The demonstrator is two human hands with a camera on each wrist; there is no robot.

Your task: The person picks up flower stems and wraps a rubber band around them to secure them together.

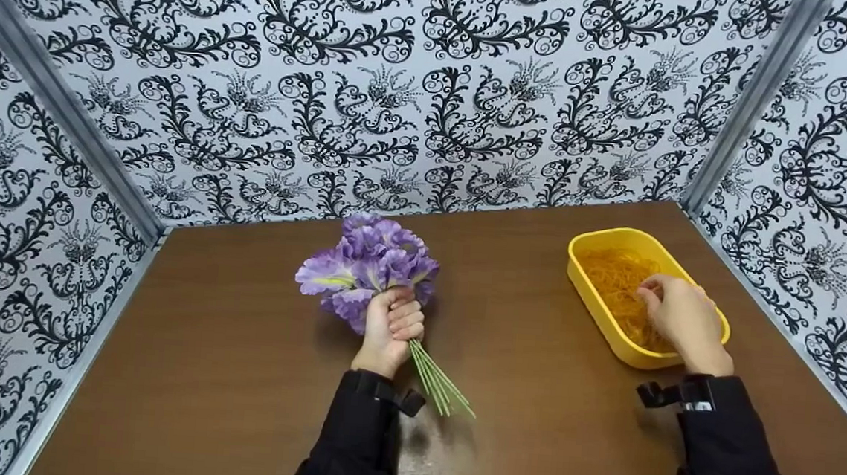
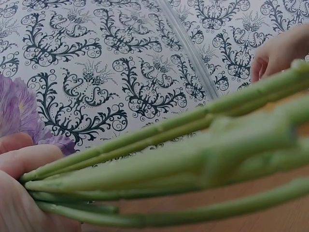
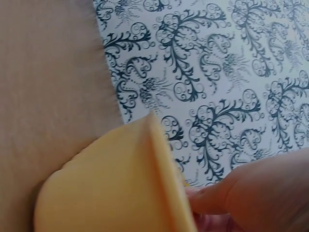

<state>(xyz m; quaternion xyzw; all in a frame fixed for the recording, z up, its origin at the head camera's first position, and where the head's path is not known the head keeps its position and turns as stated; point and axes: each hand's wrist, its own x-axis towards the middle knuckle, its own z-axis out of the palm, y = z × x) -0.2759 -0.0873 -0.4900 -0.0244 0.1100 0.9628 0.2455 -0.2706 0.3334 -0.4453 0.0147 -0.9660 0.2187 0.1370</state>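
A bunch of artificial purple flowers [image 1: 369, 263] is gripped by my left hand [image 1: 391, 328], fingers wrapped around the stems just below the blooms. The green stems [image 2: 145, 176] fan out past the fist, toward the lower right in the head view. Over the yellow tub [image 1: 596, 320] on the right is my right hand [image 1: 682, 319], its thumb and fingers curled together above a tangle of thin amber rubber bands [image 1: 614, 281]. In the right wrist view the tub's wall partly hides the fingertips, and I cannot tell whether they pinch a band.
The brown wooden table [image 1: 233, 403] is bounded by patterned black-and-white panels [image 1: 373, 100] at the back and sides. Grey metal posts [image 1: 754, 97] stand at the corners. The tub is near the right panel.
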